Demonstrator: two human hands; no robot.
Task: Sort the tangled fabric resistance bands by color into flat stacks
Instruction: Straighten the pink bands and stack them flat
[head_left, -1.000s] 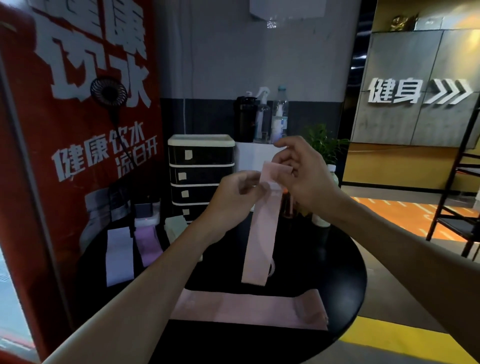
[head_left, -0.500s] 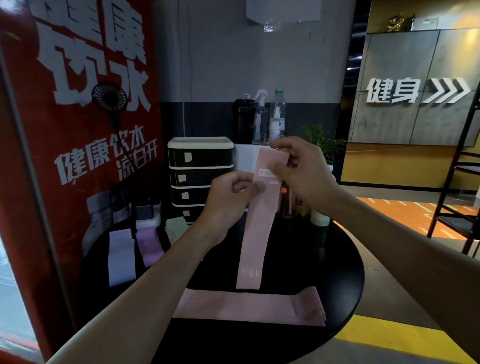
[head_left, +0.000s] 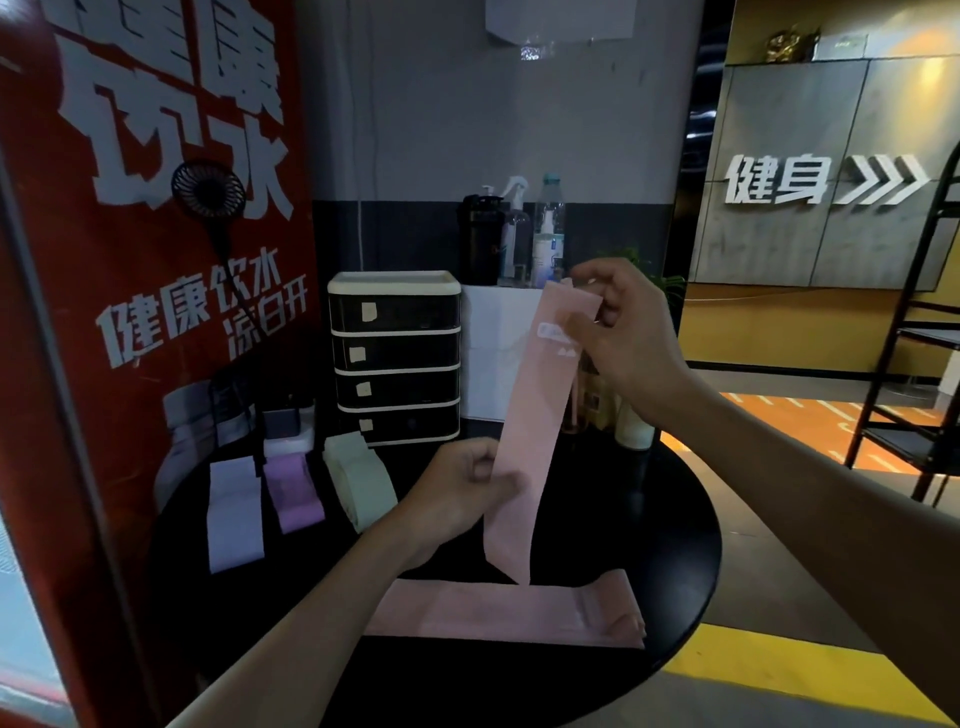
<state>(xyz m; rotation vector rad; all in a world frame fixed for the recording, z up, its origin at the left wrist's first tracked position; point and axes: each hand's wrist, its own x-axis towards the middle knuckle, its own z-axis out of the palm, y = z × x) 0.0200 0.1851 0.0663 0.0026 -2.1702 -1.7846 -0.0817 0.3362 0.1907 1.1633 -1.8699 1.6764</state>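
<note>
Both hands grip one pink resistance band above the middle of the round black worktop; the right hand is raised toward the far edge and pinches the band's top end between thumb and curled fingers, just beside a small pale label printed on the fabric; the left hand is lower and nearer, its thumb and curled fingers pinching the band's left edge well below the middle; the band hangs flat and stretched long between them, slanting down toward the near edge; its lower tip reaches the far side of a second pink band, though whether the two touch cannot be told; that second band lies flat and lengthwise along the near edge, its right end slightly folded; along the left edge three other lots lie side by side, apart from one another: a pale lavender band nearest the edge, a purple band beside it, and a stack of cream bands closest to the middle; a black drawer unit with white trim stands at the far edge, with a white box to its right carrying a dark flask, a spray bottle and a clear bottle; a red banner with white characters rises past the left edge, a small black fan in front of it.
</note>
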